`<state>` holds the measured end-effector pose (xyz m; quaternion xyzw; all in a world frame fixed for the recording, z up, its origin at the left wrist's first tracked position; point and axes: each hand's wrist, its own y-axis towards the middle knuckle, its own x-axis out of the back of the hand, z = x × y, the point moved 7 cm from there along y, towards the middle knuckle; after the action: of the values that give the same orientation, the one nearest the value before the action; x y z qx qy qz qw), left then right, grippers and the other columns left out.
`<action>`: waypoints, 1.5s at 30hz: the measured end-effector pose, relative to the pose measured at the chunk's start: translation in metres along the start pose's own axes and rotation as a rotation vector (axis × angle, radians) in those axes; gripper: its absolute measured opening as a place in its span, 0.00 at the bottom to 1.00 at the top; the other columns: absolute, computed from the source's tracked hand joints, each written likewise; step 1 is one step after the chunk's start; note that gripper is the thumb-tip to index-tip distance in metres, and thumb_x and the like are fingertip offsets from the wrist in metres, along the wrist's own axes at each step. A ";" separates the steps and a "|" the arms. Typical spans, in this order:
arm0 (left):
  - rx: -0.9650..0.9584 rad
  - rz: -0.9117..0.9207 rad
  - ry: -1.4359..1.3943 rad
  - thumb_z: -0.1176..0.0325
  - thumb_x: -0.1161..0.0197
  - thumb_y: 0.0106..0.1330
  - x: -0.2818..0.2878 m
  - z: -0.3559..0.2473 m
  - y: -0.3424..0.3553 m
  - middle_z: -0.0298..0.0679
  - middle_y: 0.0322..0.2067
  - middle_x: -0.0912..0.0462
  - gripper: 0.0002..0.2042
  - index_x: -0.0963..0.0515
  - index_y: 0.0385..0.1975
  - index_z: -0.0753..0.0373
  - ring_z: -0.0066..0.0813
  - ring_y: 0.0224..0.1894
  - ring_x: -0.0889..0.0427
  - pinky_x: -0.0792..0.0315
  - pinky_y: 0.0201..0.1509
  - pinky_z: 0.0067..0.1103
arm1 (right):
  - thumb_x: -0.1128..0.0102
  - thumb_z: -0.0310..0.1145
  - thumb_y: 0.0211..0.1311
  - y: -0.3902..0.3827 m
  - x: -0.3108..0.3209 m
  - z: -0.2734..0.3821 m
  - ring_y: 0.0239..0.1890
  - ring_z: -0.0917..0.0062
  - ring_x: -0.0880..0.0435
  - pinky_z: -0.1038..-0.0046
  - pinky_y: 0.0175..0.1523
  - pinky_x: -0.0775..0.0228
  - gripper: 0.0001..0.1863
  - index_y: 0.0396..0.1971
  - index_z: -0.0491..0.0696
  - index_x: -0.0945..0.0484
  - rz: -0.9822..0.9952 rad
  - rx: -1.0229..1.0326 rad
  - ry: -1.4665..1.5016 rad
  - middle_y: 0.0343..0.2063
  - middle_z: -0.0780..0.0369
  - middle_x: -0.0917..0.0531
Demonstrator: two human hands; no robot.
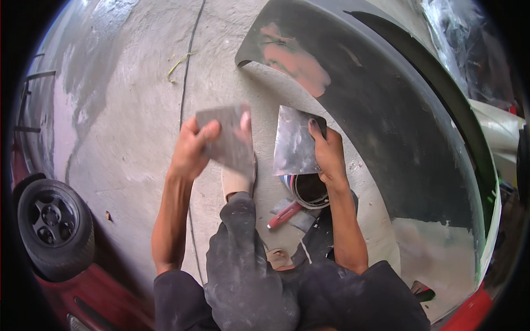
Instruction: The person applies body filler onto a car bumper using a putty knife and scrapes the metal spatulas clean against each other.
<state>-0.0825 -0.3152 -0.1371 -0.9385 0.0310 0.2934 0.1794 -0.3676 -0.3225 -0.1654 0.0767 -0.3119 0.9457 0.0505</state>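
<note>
In the middle of the frame, the left hand (190,149) pinches a blurry gray plate (225,142) with its thumb on the face, and the right hand (331,154) pinches a shiny plate (293,142) the same way, so both grips are snug. To do this well, I think each hand should hold tight, tip its plate slowly, and keep the fingers off the thin edges. It would help not to bump the can (296,197) just below the shiny plate, or scrape the big dark curved panel (408,138) at the right.
</note>
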 end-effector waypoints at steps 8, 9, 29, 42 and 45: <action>-0.185 -0.246 -0.021 0.63 0.32 0.66 0.019 0.022 0.079 0.37 0.40 0.15 0.16 0.22 0.47 0.68 0.20 0.39 0.18 0.24 0.44 0.20 | 0.41 0.48 0.70 -0.027 0.040 -0.030 0.58 0.78 0.29 0.75 0.66 0.45 0.28 0.58 0.40 0.25 -0.034 -0.098 0.052 0.55 0.62 0.21; -0.200 -0.273 0.023 0.64 0.32 0.66 0.018 0.023 0.083 0.36 0.39 0.15 0.15 0.21 0.46 0.68 0.20 0.38 0.18 0.24 0.43 0.20 | 0.40 0.48 0.70 -0.030 0.046 -0.033 0.60 0.77 0.29 0.75 0.67 0.46 0.29 0.59 0.40 0.26 -0.046 -0.127 0.062 0.56 0.62 0.22; -0.452 -0.562 0.246 0.68 0.34 0.68 -0.013 0.017 0.089 0.37 0.35 0.14 0.11 0.19 0.42 0.70 0.19 0.36 0.20 0.27 0.42 0.18 | 0.37 0.45 0.68 -0.050 0.087 -0.082 0.66 0.74 0.35 0.73 0.71 0.52 0.32 0.64 0.41 0.31 -0.117 -0.119 0.187 0.64 0.59 0.28; -0.657 -0.492 0.665 0.73 0.39 0.69 -0.052 -0.006 0.078 0.38 0.37 0.15 0.09 0.17 0.43 0.70 0.22 0.37 0.20 0.29 0.42 0.19 | 0.37 0.44 0.68 -0.055 0.090 -0.084 0.62 0.74 0.31 0.71 0.68 0.47 0.25 0.57 0.43 0.24 -0.159 -0.119 0.122 0.59 0.60 0.24; -0.747 -0.472 0.725 0.74 0.39 0.69 -0.063 -0.010 0.076 0.39 0.39 0.16 0.09 0.17 0.42 0.71 0.20 0.38 0.21 0.30 0.42 0.17 | 0.38 0.46 0.69 -0.054 0.086 -0.082 0.49 0.80 0.25 0.75 0.56 0.37 0.22 0.51 0.43 0.22 -0.194 -0.040 0.105 0.48 0.63 0.20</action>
<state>-0.1412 -0.3925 -0.1184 -0.9604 -0.2255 -0.1041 -0.1260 -0.4539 -0.2261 -0.1842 0.0557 -0.3186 0.9327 0.1595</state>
